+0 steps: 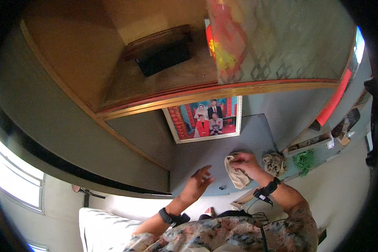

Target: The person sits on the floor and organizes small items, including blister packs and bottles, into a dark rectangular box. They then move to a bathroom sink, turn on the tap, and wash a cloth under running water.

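My right hand [247,163] has its fingers closed on the upper part of a beige cloth [237,178], which lies bunched on the grey cabinet surface [204,154]. My left hand [197,186] hovers near the front of that surface, fingers apart and holding nothing. Between the hands, close to the front edge, is a small dark object [222,188], too small to identify. A crumpled grey-brown cloth [274,163] rests just right of my right hand. Part of the beige cloth is hidden by my fingers.
A white-framed group photograph [208,119] leans at the back. Overhead, a wooden shelf edge [163,104] juts out, with a dark box [163,58] and a patterned glass panel [280,47] above it. A green cloth [304,160] lies at right. A white-covered piece of furniture [104,226] stands lower left.
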Action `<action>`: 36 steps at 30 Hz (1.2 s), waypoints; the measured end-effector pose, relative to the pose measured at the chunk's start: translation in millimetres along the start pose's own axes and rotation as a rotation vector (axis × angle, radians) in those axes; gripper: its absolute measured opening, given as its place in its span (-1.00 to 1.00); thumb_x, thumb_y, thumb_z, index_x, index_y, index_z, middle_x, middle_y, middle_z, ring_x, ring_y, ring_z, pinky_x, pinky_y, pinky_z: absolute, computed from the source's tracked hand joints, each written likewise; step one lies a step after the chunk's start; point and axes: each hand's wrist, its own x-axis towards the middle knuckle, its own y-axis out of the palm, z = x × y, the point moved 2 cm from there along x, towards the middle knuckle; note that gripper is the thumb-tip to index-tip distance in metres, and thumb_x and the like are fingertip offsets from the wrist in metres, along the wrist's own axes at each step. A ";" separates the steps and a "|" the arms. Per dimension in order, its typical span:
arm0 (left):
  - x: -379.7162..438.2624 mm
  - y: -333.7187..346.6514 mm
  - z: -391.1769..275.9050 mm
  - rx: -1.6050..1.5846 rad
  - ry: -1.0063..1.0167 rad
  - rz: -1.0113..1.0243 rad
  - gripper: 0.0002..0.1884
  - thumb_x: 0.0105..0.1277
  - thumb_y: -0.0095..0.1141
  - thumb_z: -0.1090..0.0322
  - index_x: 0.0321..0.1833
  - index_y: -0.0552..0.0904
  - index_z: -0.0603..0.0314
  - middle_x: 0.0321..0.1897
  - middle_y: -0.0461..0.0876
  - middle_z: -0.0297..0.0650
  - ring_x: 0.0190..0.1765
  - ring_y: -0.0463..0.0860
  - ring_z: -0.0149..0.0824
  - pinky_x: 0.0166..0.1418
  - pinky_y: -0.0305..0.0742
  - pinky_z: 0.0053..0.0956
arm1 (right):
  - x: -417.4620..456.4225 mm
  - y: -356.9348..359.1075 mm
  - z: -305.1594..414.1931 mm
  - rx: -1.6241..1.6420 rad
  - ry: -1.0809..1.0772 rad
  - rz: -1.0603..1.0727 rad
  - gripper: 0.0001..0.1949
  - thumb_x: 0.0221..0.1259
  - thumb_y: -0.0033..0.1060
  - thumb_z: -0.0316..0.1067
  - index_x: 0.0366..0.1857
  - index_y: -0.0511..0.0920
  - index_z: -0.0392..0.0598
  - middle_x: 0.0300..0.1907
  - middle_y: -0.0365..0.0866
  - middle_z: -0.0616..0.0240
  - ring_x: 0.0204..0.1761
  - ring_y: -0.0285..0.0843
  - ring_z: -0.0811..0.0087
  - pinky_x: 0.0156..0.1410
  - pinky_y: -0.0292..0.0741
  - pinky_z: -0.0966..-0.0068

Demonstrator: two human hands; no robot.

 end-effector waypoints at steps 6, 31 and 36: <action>27.3 -14.6 -75.3 -0.264 0.118 -0.023 -0.71 0.41 0.22 0.39 0.12 0.58 0.36 -0.23 0.70 -0.24 -0.22 0.62 -0.49 -0.14 0.59 -0.52 | -35.7 57.3 141.8 0.269 -0.067 0.005 -0.78 0.23 0.38 -0.35 -0.16 0.66 -0.26 -0.26 0.73 0.29 -0.23 0.63 0.56 -0.09 0.54 0.59; 165.3 -216.7 -224.3 0.903 0.735 -0.533 -0.68 0.44 0.17 0.23 0.17 0.67 0.20 0.01 0.74 -0.12 -0.03 0.73 -0.35 0.02 0.64 -0.47 | -178.2 -113.6 -182.5 -0.916 0.084 0.052 -0.84 -0.02 0.26 -0.30 -0.47 0.58 -0.17 -0.50 0.59 0.07 -0.41 0.58 0.06 -0.17 0.55 0.15; 60.1 -146.6 -204.9 0.762 0.953 -0.714 -0.75 0.40 0.22 0.38 0.07 0.69 0.30 -0.06 0.74 -0.14 -0.11 0.72 -0.36 -0.04 0.68 -0.45 | -144.4 -148.7 -166.3 -0.826 0.406 -0.210 -0.35 0.05 0.40 -0.16 0.29 0.44 -0.13 0.21 0.51 -0.12 0.22 0.51 0.02 0.23 0.48 0.13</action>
